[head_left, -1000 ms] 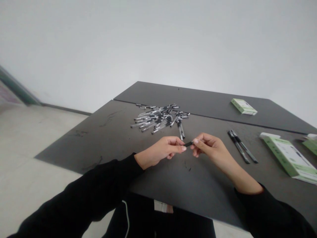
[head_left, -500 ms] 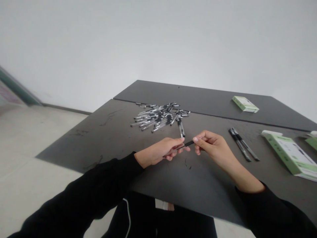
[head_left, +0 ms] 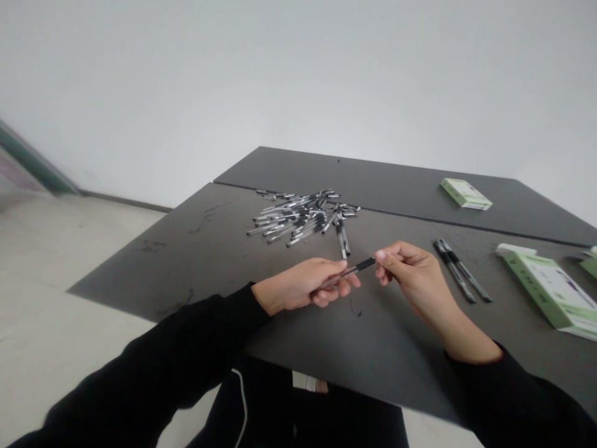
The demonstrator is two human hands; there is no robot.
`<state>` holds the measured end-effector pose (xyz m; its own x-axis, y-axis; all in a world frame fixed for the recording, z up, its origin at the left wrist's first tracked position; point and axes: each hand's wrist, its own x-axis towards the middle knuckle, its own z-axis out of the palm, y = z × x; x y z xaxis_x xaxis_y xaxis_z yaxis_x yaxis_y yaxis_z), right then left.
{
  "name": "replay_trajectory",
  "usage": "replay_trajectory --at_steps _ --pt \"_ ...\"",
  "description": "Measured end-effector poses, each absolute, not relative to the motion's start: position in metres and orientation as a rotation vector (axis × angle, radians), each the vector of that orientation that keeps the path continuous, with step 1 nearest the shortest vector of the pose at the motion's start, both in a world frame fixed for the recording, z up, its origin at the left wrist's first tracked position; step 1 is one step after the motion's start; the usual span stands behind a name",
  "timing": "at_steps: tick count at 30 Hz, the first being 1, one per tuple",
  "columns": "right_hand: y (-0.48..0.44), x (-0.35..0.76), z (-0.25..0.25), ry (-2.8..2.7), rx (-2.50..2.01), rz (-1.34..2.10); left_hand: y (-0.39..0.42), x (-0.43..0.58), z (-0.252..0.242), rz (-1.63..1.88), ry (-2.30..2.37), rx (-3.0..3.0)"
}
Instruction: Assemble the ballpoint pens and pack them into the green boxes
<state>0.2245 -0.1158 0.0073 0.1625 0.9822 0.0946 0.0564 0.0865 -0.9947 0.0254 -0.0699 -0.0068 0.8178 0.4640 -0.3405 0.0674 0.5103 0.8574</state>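
Observation:
My left hand (head_left: 303, 284) and my right hand (head_left: 413, 270) meet above the dark table in front of me. A slim pen (head_left: 351, 271) with a clear barrel and a black end runs between them. My left fingers close around its clear lower part, and my right thumb and forefinger pinch its black end. A loose pile of several similar black-and-clear pens (head_left: 301, 218) lies beyond my hands. One pen (head_left: 344, 241) from the pile's edge points towards my hands, apart from them.
To the right lie a few dark pens side by side (head_left: 459, 270). Green-and-white boxes stand beyond them (head_left: 550, 291) and on the far table (head_left: 466, 194). The dark tabletop (head_left: 153, 274) ends in an edge at the left, above a pale floor.
My right hand has moved right and slightly up, away from my left hand. More of the pen now shows between my hands.

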Motion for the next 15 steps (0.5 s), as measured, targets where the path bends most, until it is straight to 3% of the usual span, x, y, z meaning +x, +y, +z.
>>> replay_trajectory --at_steps 5,15 --pt "-0.1163 0.2266 0.0094 -1.117 -1.252 0.966 -0.0707 0.0243 -0.0061 0.535 0.652 1.063" --pt "-0.1141 0.2225 0.0058 -1.156 -1.206 1.011 -0.0707 0.0252 -0.0029 0.539 0.625 1.141"
